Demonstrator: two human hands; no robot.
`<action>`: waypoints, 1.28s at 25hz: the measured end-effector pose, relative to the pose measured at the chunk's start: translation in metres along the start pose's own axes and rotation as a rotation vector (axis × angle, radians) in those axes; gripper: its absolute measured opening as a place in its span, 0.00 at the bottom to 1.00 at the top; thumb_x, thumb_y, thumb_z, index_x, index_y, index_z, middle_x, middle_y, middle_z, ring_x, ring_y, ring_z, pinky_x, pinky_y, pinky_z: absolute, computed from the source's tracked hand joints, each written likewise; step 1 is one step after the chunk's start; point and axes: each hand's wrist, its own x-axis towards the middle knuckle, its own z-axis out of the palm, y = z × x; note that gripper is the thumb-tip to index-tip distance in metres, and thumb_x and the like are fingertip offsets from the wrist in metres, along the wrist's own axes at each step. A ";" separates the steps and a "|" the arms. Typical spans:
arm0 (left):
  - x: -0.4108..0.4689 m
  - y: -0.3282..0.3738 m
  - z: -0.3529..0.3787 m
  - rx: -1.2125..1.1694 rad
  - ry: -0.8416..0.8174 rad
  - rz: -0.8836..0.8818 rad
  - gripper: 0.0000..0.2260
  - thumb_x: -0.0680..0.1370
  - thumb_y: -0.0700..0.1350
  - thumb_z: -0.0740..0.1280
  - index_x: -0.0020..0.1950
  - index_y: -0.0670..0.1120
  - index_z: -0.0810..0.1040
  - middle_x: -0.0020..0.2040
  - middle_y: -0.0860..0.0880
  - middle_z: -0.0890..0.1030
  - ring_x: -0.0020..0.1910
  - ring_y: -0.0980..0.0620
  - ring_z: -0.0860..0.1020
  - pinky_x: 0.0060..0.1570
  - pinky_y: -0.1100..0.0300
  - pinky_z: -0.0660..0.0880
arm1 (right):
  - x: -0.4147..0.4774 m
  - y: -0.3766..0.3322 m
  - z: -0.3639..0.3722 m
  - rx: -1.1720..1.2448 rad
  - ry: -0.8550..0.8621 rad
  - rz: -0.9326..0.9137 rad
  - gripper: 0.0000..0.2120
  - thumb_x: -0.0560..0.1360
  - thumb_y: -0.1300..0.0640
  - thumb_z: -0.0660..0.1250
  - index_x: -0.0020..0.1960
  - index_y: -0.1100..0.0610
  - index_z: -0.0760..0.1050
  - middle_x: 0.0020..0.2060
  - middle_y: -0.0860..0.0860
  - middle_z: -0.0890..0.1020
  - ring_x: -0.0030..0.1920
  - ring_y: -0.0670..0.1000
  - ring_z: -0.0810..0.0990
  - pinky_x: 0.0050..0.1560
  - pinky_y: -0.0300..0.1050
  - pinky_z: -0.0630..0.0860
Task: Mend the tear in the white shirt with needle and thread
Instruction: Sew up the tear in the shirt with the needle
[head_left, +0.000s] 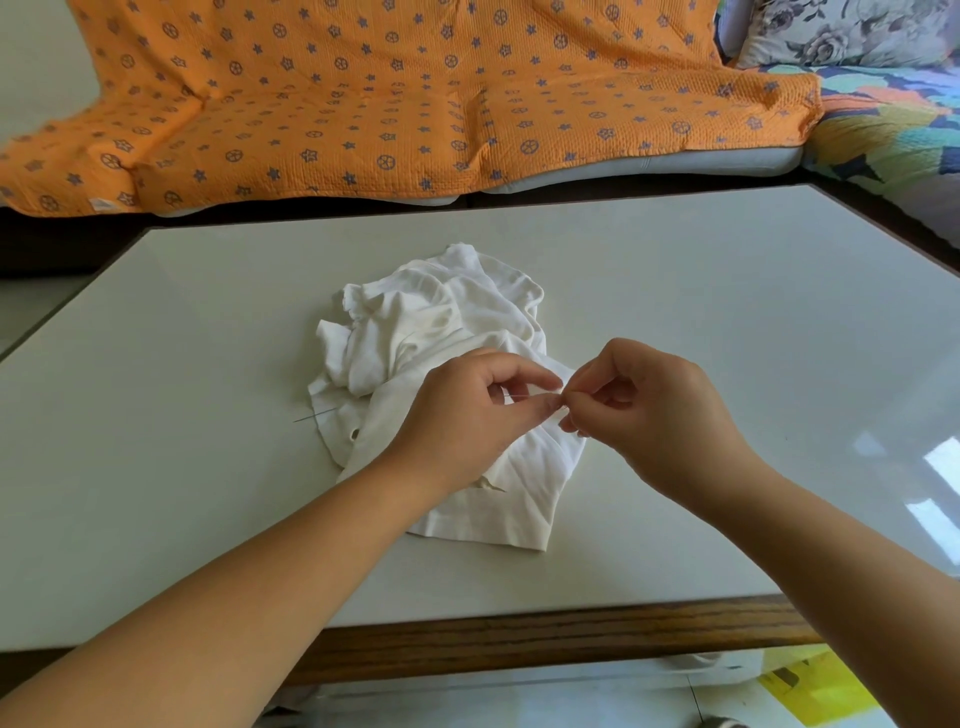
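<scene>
My left hand (467, 410) and right hand (649, 410) are both pinching the thread (519, 398) mid-frame over the crumpled white shirt (441, 317). The needle (315, 414) is lying at the shirt's left edge.

i see only the crumpled white shirt (447, 374) mid-table (727, 291); bare surface runs to every table edge around it.

Home living room, probably, orange patterned throw (395, 104) over sofa, white coffee table (675, 291)
</scene>
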 end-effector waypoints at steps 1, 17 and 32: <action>0.000 -0.001 0.001 0.012 0.034 0.043 0.03 0.73 0.49 0.75 0.45 0.56 0.85 0.33 0.66 0.74 0.32 0.62 0.70 0.39 0.72 0.68 | 0.000 -0.001 0.000 0.021 -0.004 0.028 0.05 0.71 0.64 0.70 0.39 0.56 0.78 0.32 0.47 0.85 0.36 0.46 0.84 0.42 0.49 0.81; 0.005 0.006 -0.001 -0.359 -0.076 -0.323 0.05 0.78 0.46 0.70 0.51 0.48 0.84 0.23 0.61 0.71 0.26 0.60 0.64 0.36 0.66 0.64 | 0.005 -0.006 -0.012 0.299 0.062 0.189 0.05 0.76 0.63 0.67 0.46 0.55 0.79 0.39 0.49 0.85 0.38 0.46 0.85 0.36 0.37 0.77; 0.008 0.002 -0.004 -0.554 -0.113 -0.348 0.03 0.75 0.44 0.73 0.44 0.49 0.87 0.32 0.51 0.62 0.30 0.55 0.58 0.30 0.64 0.59 | -0.003 0.000 0.001 -0.002 0.145 -0.010 0.04 0.72 0.53 0.73 0.45 0.45 0.81 0.45 0.42 0.80 0.44 0.39 0.80 0.42 0.29 0.74</action>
